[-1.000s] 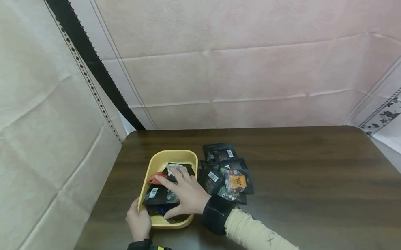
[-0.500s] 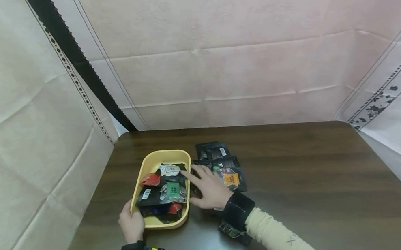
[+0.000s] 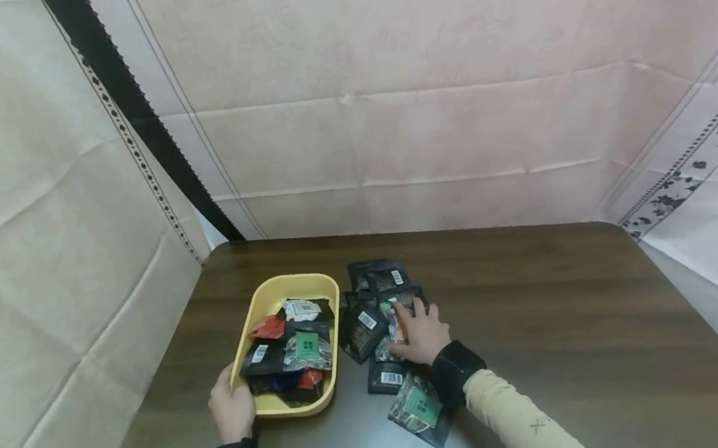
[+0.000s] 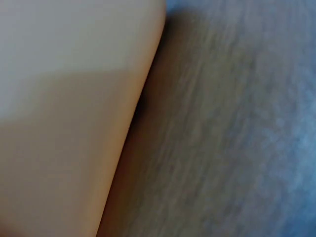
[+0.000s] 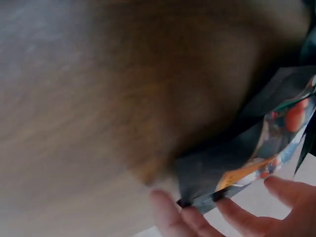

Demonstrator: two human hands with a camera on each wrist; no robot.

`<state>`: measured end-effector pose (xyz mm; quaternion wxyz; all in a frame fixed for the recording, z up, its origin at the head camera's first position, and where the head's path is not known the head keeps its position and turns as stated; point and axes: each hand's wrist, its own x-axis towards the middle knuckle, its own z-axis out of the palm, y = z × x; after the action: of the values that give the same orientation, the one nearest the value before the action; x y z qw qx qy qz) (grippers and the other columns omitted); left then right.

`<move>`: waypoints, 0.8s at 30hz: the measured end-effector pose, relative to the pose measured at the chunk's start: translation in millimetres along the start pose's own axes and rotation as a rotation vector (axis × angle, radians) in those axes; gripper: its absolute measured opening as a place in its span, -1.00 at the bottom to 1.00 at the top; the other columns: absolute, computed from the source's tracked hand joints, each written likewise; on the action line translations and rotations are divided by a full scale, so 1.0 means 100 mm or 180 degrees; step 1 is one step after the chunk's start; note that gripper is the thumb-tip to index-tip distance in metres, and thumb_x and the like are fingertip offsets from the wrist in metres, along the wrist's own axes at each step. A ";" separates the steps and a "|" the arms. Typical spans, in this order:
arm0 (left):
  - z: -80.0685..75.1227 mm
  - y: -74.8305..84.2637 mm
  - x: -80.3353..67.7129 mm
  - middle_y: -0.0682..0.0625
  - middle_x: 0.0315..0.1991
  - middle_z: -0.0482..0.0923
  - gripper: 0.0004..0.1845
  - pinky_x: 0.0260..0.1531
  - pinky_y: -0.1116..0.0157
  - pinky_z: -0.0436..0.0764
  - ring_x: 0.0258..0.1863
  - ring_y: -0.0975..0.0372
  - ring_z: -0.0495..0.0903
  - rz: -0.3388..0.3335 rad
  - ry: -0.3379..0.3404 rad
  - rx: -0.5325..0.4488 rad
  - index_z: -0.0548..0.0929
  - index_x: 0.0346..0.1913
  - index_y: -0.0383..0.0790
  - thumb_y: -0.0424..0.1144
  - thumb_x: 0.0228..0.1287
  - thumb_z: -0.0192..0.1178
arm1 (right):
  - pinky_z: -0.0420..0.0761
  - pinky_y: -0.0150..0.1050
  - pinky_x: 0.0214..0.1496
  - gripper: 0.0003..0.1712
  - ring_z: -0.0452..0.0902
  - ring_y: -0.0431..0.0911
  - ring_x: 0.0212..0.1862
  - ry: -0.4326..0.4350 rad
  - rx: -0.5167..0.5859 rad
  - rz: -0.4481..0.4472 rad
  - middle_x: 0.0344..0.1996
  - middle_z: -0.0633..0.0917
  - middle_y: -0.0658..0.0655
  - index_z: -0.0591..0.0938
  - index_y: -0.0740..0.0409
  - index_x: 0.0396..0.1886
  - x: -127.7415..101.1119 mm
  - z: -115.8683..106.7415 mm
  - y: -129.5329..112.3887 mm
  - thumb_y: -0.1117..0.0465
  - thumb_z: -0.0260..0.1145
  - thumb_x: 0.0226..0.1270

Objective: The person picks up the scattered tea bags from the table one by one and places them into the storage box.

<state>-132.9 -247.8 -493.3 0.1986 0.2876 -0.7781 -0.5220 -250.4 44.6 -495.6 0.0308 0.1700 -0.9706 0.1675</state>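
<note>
The left hand (image 3: 233, 411) is gripping the near left corner of the yellow tray (image 3: 263, 301), its fingers curled round the rim; the left wrist view is showing only the tray's wall (image 4: 69, 118) against the dark wooden table (image 3: 538, 307). The tray is sitting on the left part of the table and is holding several packets (image 3: 293, 344), black, red and green.

The right hand (image 3: 420, 334) is lying on a heap of black packets (image 3: 375, 310) just right of the tray, its fingers (image 5: 232, 215) closing on a packet with an orange label (image 5: 266, 148) and lifting its edge. A green-labelled packet (image 3: 419, 409) is lying near the heap, beside the right wrist. Pale paper sheets (image 3: 423, 86) are standing round the table on the left, far and right sides.
</note>
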 end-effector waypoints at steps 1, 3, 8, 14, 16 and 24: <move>0.00 0.00 0.00 -0.46 0.09 0.35 -0.54 0.07 -0.13 0.28 0.08 -0.21 0.34 0.0001 -0.0004 -0.0007 0.36 0.15 -0.53 -0.54 0.17 -0.26 | 0.51 0.21 -0.33 -0.11 0.26 0.27 0.03 -0.0028 0.0007 0.0016 0.15 0.32 0.37 0.36 0.04 0.26 0.01 0.01 0.00 -0.17 0.38 -0.10; 0.00 0.00 -0.01 -0.46 0.09 0.35 -0.54 0.07 -0.13 0.29 0.08 -0.21 0.35 -0.0007 -0.0016 -0.0019 0.36 0.15 -0.53 -0.54 0.16 -0.26 | 0.53 0.15 -0.39 -0.16 0.28 0.25 -0.02 -0.0061 0.0050 0.0006 0.10 0.35 0.36 0.40 0.05 0.23 0.04 0.03 0.01 -0.10 0.40 -0.11; 0.00 0.00 0.00 -0.46 0.09 0.34 -0.53 0.07 -0.13 0.29 0.08 -0.21 0.34 -0.0043 -0.0027 -0.0047 0.34 0.17 -0.53 -0.54 0.16 -0.27 | 0.52 -0.03 -0.53 -0.44 0.35 0.17 -0.25 0.0056 0.0141 -0.0201 -0.20 0.47 0.27 0.54 0.07 -0.01 0.09 0.02 0.02 0.16 0.42 -0.13; 0.01 -0.02 0.00 -0.45 0.10 0.35 -0.53 0.07 -0.12 0.30 0.09 -0.20 0.35 -0.0046 -0.0028 -0.0049 0.34 0.17 -0.52 -0.54 0.17 -0.27 | 0.50 -0.04 -0.60 -0.75 0.45 0.11 -0.46 0.0659 -0.0140 -0.0301 -0.42 0.58 0.18 0.65 0.10 -0.34 0.12 -0.10 0.05 0.40 0.24 -0.08; 0.01 -0.01 0.00 -0.45 0.09 0.35 -0.54 0.07 -0.12 0.30 0.08 -0.19 0.35 -0.0036 -0.0014 -0.0053 0.35 0.16 -0.52 -0.54 0.18 -0.27 | 0.49 -0.06 -0.62 -0.76 0.44 0.08 -0.48 0.0723 -0.0222 -0.0277 -0.43 0.59 0.17 0.65 0.11 -0.35 0.13 -0.16 0.04 0.39 0.23 -0.08; 0.00 0.00 0.01 -0.44 0.12 0.33 -0.53 0.08 -0.12 0.28 0.11 -0.19 0.32 -0.0080 -0.0047 -0.0043 0.33 0.19 -0.51 -0.53 0.19 -0.27 | 0.49 -0.16 -0.64 -0.72 0.46 0.03 -0.43 0.0846 -0.0352 -0.0432 -0.38 0.61 0.13 0.65 0.10 -0.28 0.13 -0.30 -0.18 0.38 0.26 -0.08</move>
<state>-133.5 -248.7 -493.4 0.1882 0.2922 -0.7723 -0.5318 -256.0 34.3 -460.3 0.1796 0.2096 -0.9520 0.1323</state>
